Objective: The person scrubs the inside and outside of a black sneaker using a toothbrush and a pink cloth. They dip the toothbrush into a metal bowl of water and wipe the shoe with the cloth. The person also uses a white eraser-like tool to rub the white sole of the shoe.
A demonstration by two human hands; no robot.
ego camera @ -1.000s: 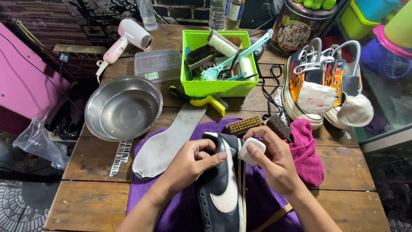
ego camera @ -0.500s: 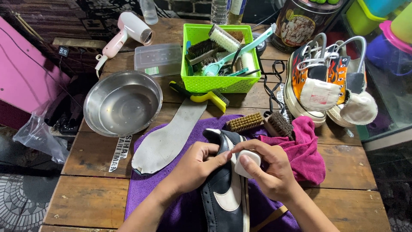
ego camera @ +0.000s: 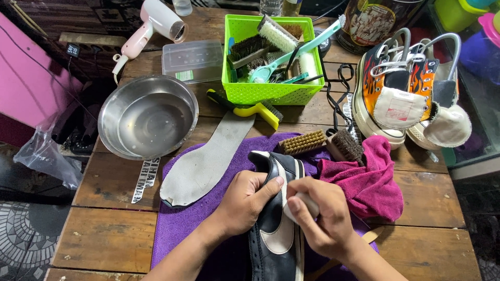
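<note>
1. I'm over a wooden plank table (ego camera: 109, 239), a purple cloth (ego camera: 179, 224) spread under my hands and patterned floor tiles showing off the near left edge.
2. Up beyond my fingertips, a green basket (ego camera: 271, 91) stands packed with brushes; a teal-handled brush pokes out toward the far right.
3. Off to the far left of my fingers sits a steel bowl (ego camera: 147, 117) with a little water in it, and beyond it a clear plastic box (ego camera: 192, 60) and a pink hair dryer (ego camera: 151, 23).
4. Just past my left fingers a grey insole (ego camera: 205, 161) lies flat, partly on the cloth.
5. My left hand (ego camera: 245, 200) is curled round a black shoe (ego camera: 273, 229), thumb pressing across its upper, holding it steady.
6. My right hand (ego camera: 325, 218) is wrapped tight on a small white pad (ego camera: 307, 203), pressed against the shoe's side.
7. Right of those fingers a pink rag (ego camera: 372, 182) is bunched up; two brushes (ego camera: 323, 143) lie just beyond it.
</note>
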